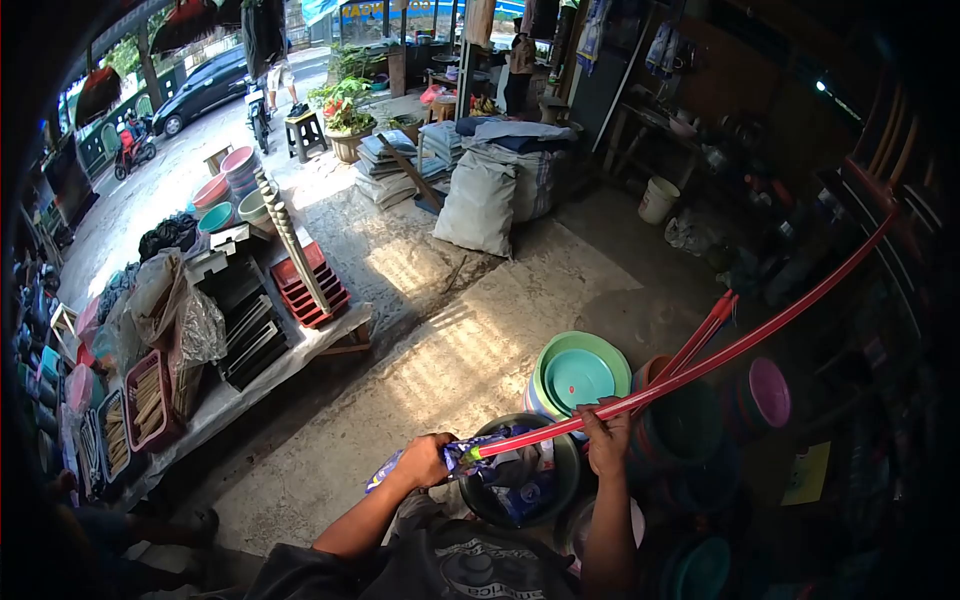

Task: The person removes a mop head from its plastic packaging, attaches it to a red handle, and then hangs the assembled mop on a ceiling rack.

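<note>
A long red pole (680,380) with a pale stripe runs from my left side up to the far right. My left hand (423,462) is closed around blue printed plastic wrapping (385,472) at its near end, beside a yellow-green fitting (466,456). Further along, my right hand (607,440) grips the pole from below, with fingers and thumb around it. Under the near end stands a dark tub (572,485) with blue packaging (530,495) in it. Behind the tub is a stack of green basins (578,378).
More red poles (700,335) and a pink-topped stack of buckets (768,392) stand at the right. On the left, a low table (270,375) bears red trays (312,285) and baskets of wooden sticks (150,400). White sacks (478,205) stand ahead on the concrete floor.
</note>
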Available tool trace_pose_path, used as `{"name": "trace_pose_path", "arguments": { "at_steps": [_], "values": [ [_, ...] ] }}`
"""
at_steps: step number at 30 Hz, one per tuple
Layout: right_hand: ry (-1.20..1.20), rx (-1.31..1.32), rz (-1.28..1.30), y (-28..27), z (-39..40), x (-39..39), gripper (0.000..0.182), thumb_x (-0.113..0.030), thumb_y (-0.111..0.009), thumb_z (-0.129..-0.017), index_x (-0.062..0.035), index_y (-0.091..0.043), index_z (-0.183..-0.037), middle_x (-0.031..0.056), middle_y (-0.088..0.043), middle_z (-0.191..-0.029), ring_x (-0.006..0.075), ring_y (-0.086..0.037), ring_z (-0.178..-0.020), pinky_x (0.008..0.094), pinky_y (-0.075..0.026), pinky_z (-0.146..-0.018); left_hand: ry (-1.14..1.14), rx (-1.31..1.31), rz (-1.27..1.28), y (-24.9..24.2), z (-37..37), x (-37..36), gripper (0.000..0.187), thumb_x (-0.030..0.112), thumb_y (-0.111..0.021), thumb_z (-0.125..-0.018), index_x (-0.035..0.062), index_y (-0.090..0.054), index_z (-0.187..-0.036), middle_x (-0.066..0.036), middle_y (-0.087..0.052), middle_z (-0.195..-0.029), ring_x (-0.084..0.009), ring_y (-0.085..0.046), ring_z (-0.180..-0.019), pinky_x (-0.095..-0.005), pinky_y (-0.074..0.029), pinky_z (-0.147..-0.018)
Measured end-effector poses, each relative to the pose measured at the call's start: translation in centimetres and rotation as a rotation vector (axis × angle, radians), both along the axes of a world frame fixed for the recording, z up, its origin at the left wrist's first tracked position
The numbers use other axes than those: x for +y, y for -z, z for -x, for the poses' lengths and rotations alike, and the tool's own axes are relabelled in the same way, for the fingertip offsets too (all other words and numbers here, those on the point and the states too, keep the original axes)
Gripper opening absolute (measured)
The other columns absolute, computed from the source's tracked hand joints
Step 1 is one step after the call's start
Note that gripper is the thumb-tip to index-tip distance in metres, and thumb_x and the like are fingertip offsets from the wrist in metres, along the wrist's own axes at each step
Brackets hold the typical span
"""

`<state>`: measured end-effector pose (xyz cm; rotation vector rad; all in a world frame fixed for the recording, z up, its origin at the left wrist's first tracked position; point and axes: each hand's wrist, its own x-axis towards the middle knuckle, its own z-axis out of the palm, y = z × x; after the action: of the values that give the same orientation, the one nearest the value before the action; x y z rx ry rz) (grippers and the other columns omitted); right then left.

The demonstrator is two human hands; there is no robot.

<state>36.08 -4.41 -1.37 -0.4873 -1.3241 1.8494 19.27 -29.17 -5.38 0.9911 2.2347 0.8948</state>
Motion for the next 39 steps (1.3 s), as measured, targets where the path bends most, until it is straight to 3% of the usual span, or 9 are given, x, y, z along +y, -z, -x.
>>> {"name": "trace_pose_path", "arguments": {
  "at_steps": [5, 11, 14, 19, 23, 25, 27, 29, 39],
  "values": [
    [-0.009, -0.063, -0.115, -0.2, 0.1, 0.8, 0.033, 0.004, -0.061, -0.082, -0.0029, -0.041, -0.107, 0.0118, -0.063, -0.092, 0.0197, -0.063, -0.086, 0.0268, -0.052, -0.075, -0.016, -0.026, -0.055, 0.1, -0.2, 0.5, 0.034, 0.020, -0.066, -0.071, 0.0026, -0.064, -0.099, -0.022, -0.064, -0.088, -0.0355, -0.063, -0.087, -0.0375, -0.049, -0.075],
    [-0.307, 0.020, -0.113, 0.9, 2.1, 0.1, 0.046, 0.006, -0.049, -0.088, -0.0021, -0.030, -0.129, 0.0229, -0.049, -0.125, 0.0285, -0.052, -0.114, 0.0385, -0.041, -0.098, -0.138, -0.078, -0.113, 2.4, -0.8, -1.4, 0.029, 0.017, -0.068, -0.066, 0.0030, -0.066, -0.092, -0.018, -0.067, -0.082, -0.0275, -0.067, -0.081, -0.0331, -0.050, -0.074],
    [-0.378, -0.078, -0.046, -0.1, 3.5, -1.0, 0.039, 0.010, -0.047, -0.087, 0.0009, -0.034, -0.123, 0.0212, -0.052, -0.120, 0.0261, -0.053, -0.113, 0.0347, -0.041, -0.097, -0.175, -0.189, -0.121, 4.2, -0.9, -3.1, 0.034, 0.016, -0.073, -0.062, 0.0013, -0.066, -0.093, -0.014, -0.068, -0.083, -0.0186, -0.067, -0.080, -0.0302, -0.049, -0.074],
    [-0.196, -0.193, -0.159, -0.8, 5.3, -0.9, 0.033, 0.003, -0.067, -0.078, 0.0000, -0.047, -0.104, 0.0123, -0.065, -0.094, 0.0159, -0.063, -0.088, 0.0281, -0.051, -0.076, -0.157, -0.161, -0.129, 5.5, -0.7, -3.5, 0.033, 0.015, -0.070, -0.062, 0.0041, -0.066, -0.093, -0.015, -0.067, -0.082, -0.0180, -0.066, -0.080, -0.0310, -0.049, -0.075],
    [-0.026, -0.166, -0.283, -4.1, 6.6, 0.1, 0.036, 0.003, -0.072, -0.073, -0.0024, -0.046, -0.097, 0.0044, -0.057, -0.081, 0.0107, -0.056, -0.073, 0.0260, -0.048, -0.066, -0.066, -0.254, -0.276, 6.6, -1.3, -1.9, 0.028, 0.006, -0.063, -0.071, 0.0046, -0.064, -0.099, -0.014, -0.067, -0.083, -0.0126, -0.060, -0.075, -0.0286, -0.048, -0.072],
    [-0.295, -0.014, -0.262, -5.7, 6.3, 0.7, 0.031, 0.001, -0.061, -0.082, -0.0012, -0.043, -0.107, 0.0082, -0.056, -0.089, 0.0157, -0.056, -0.081, 0.0302, -0.048, -0.074, -0.025, -0.351, -0.383, 4.5, -1.9, -0.6, 0.029, 0.007, -0.064, -0.074, 0.0020, -0.063, -0.102, -0.010, -0.067, -0.088, -0.0113, -0.059, -0.080, -0.0268, -0.046, -0.076],
    [-0.485, 0.065, -0.062, -8.2, 6.0, 0.2, 0.050, 0.003, -0.053, -0.085, -0.0011, -0.029, -0.129, 0.0218, -0.053, -0.114, 0.0287, -0.054, -0.109, 0.0373, -0.047, -0.089, -0.018, -0.460, -0.338, 1.9, -1.7, 0.2, 0.027, 0.007, -0.067, -0.074, -0.0021, -0.063, -0.099, -0.006, -0.066, -0.089, -0.0091, -0.058, -0.082, -0.0252, -0.046, -0.076],
    [-0.602, 0.052, -0.079, -8.9, 5.4, 0.7, 0.044, 0.003, -0.054, -0.085, -0.0005, -0.033, -0.124, 0.0223, -0.054, -0.113, 0.0292, -0.056, -0.107, 0.0373, -0.048, -0.088, 0.018, -0.500, -0.332, 2.3, -1.5, 0.3, 0.028, 0.010, -0.069, -0.075, -0.0025, -0.063, -0.100, -0.006, -0.066, -0.090, -0.0093, -0.059, -0.083, -0.0257, -0.046, -0.077],
    [-0.196, -0.050, -0.306, -7.8, 3.8, 0.6, 0.031, 0.004, -0.056, -0.085, -0.0010, -0.040, -0.110, 0.0171, -0.062, -0.091, 0.0251, -0.065, -0.086, 0.0344, -0.054, -0.075, -0.073, -0.491, -0.352, 0.4, -3.4, 1.2, 0.031, 0.011, -0.071, -0.074, -0.0020, -0.062, -0.101, -0.008, -0.066, -0.092, -0.0104, -0.059, -0.084, -0.0262, -0.047, -0.077]
  ]
}}
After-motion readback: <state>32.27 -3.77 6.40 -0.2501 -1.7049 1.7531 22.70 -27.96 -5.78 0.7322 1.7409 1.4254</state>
